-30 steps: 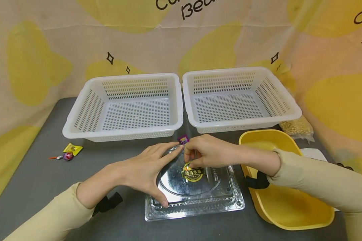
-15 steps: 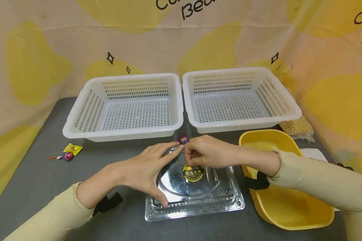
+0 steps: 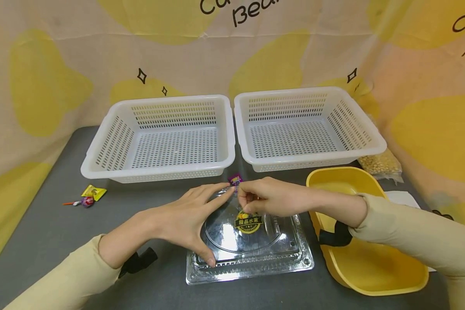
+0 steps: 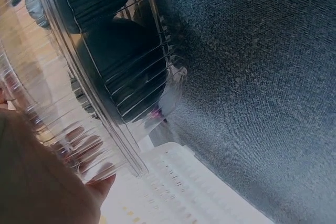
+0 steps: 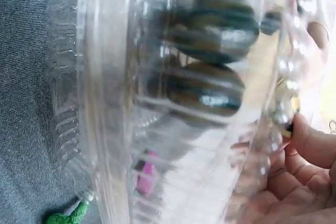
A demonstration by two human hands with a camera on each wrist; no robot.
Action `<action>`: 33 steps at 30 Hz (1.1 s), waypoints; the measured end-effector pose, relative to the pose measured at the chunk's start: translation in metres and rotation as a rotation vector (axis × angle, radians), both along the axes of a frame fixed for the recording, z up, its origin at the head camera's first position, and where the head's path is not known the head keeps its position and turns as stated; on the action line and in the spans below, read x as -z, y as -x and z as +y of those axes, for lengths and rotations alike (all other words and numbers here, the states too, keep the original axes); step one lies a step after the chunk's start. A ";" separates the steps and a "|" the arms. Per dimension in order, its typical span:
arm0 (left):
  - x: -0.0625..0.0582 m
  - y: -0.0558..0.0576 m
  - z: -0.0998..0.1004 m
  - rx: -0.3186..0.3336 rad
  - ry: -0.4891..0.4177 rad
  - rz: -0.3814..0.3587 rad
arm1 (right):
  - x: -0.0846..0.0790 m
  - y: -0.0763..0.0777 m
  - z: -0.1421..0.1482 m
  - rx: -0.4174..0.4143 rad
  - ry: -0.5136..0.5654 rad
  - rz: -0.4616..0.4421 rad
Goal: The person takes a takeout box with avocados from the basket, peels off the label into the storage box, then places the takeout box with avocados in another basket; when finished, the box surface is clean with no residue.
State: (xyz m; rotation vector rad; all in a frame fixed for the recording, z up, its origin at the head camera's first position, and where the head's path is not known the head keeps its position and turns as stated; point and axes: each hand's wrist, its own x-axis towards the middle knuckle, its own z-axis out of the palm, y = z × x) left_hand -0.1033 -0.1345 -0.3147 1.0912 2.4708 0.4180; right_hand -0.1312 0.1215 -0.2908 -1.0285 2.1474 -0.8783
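Note:
A clear plastic box with a domed lid (image 3: 236, 273) sits on the dark tabletop, a gold-and-black round sticker (image 3: 249, 223) on its top. With fingers and thumb spread, my left hand (image 3: 190, 219) spans the lid, thumb along the near side and fingertips at the far side. My right hand (image 3: 271, 197) has its fingers curled, the thumb and a fingertip pinching at the sticker's upper edge, which they cover. Through the box wall in the right wrist view, dark round shapes (image 5: 205, 90) show; the left wrist view has large dark shapes (image 4: 121, 66) behind the ribbed plastic.
Two white perforated baskets (image 3: 139, 174) stand behind the box. A yellow bin (image 3: 339, 275) is at the right, below my right forearm. A purple packet (image 3: 235, 179) lies behind the box; a lollipop (image 3: 87, 201) and yellow packet (image 3: 94, 191) lie left. A grain bag (image 3: 381, 165) sits back right.
My right hand and wrist have shifted slightly down and to the right, the fingertips staying at the sticker's upper edge. The left hand has kept its place on the box.

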 end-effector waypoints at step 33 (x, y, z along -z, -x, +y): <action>-0.007 -0.006 0.006 0.038 -0.011 0.045 | -0.018 0.022 0.098 0.195 0.014 -0.095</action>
